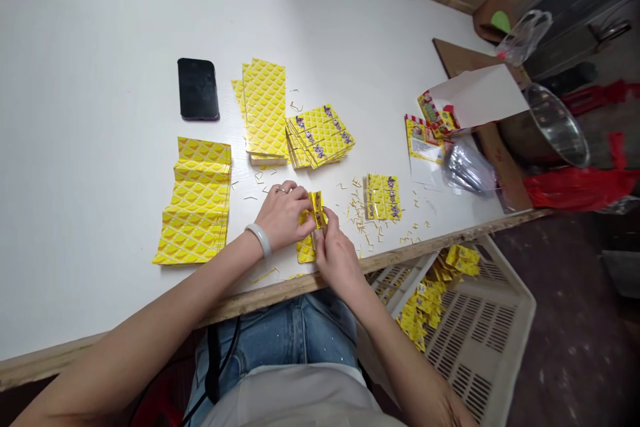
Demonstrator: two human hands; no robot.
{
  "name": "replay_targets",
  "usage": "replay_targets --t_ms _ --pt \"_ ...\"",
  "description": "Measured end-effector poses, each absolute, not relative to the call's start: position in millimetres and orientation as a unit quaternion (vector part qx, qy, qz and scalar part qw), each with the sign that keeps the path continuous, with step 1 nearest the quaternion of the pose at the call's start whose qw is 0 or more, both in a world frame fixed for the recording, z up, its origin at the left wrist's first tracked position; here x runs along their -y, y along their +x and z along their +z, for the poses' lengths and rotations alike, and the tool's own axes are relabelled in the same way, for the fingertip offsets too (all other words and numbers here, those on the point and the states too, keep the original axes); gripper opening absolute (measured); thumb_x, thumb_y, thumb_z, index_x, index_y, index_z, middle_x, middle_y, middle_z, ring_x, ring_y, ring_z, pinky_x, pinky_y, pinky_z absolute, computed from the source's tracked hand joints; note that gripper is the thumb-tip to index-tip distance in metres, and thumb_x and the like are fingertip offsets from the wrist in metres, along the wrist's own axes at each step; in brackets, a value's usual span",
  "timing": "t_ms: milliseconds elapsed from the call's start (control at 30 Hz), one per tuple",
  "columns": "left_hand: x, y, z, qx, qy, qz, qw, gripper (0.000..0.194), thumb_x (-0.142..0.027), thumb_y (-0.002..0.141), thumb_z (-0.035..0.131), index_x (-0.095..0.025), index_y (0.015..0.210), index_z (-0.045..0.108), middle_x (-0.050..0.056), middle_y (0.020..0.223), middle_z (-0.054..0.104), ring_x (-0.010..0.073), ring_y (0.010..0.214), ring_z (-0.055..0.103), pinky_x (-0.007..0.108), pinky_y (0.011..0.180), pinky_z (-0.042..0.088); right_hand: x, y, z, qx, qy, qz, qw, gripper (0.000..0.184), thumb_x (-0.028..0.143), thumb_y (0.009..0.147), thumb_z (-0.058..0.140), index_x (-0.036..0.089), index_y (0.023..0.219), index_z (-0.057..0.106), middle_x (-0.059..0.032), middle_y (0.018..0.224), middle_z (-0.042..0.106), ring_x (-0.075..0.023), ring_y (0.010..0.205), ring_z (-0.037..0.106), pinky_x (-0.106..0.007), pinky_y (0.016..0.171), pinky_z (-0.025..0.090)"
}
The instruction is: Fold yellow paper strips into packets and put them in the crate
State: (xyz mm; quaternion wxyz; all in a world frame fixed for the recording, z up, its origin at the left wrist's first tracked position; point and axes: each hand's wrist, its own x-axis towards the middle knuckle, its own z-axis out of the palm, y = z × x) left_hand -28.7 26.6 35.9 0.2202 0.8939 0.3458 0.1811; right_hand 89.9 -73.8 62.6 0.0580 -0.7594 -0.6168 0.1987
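Near the table's front edge, both hands are on a small yellow patterned card piece point(306, 251) with a raised, folded strip. My left hand point(286, 215), wearing a ring and a pale bracelet, has its fingers closed on the card's left side. My right hand point(336, 250) pinches the strip from the right; its thumb lies against the card. Just beyond the hands sits a fanned stack of printed yellow cards point(323, 137). Behind it on the left are taller yellow sheets point(267, 107). A creased yellow sheet stack point(195, 203) lies left of my forearm. To the right rests a small printed card block point(383, 197).
Thin scraps point(361, 213) litter the white table point(100, 113). A black phone point(198, 89) lies at the back left. At right are an opened box point(480, 97), clear plastic bags point(470, 167) and a metal bowl point(560, 123). Below the edge, a plastic crate point(495, 327) holds yellow pieces.
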Motion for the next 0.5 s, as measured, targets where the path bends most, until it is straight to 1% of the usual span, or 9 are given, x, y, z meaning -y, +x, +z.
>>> replay_targets --t_ms 67,133,333,500 --pt "-27.2 -25.4 38.8 -0.355 0.894 0.153 0.225 0.015 -0.028 0.074 0.057 -0.020 0.082 0.066 0.005 0.095 0.063 0.0264 0.097 0.050 0.042 0.080 0.041 70.0 90.7 66.3 0.610 -0.761 0.215 0.046 0.051 0.011 0.086 0.037 0.010 0.135 0.024 -0.0111 0.092 0.066 -0.0221 0.080 0.063 -0.028 0.069 0.046" --pt "-26.9 -24.2 40.6 -0.358 0.897 0.138 0.219 0.014 -0.028 0.074 0.057 -0.020 0.083 0.064 0.005 0.098 0.062 0.0261 0.096 0.051 0.041 0.076 0.041 68.4 90.0 67.2 0.599 -0.769 0.220 0.041 0.052 0.011 0.086 0.037 0.009 0.135 0.023 -0.0102 0.088 0.067 -0.0224 0.076 0.063 -0.028 0.066 0.045" --pt "-26.4 -25.0 35.3 -0.352 0.905 0.129 0.202 0.009 -0.024 0.080 0.055 -0.022 0.086 0.062 0.005 0.102 0.059 0.0255 0.099 0.048 0.038 0.073 0.041 75.0 83.9 54.3 0.599 -0.777 0.180 0.076 0.054 0.013 0.086 0.035 0.008 0.138 0.021 -0.0144 0.097 0.065 -0.0252 0.082 0.063 -0.032 0.068 0.047" --pt "-23.4 -26.3 28.9 -0.349 0.905 0.138 0.202 0.012 -0.026 0.084 0.054 -0.023 0.091 0.063 0.005 0.104 0.058 0.0259 0.102 0.046 0.040 0.078 0.040 80.4 84.7 43.6 0.589 -0.780 0.179 0.110 0.052 0.016 0.089 0.030 0.009 0.139 0.019 -0.0150 0.103 0.064 -0.0240 0.081 0.063 -0.032 0.067 0.047"
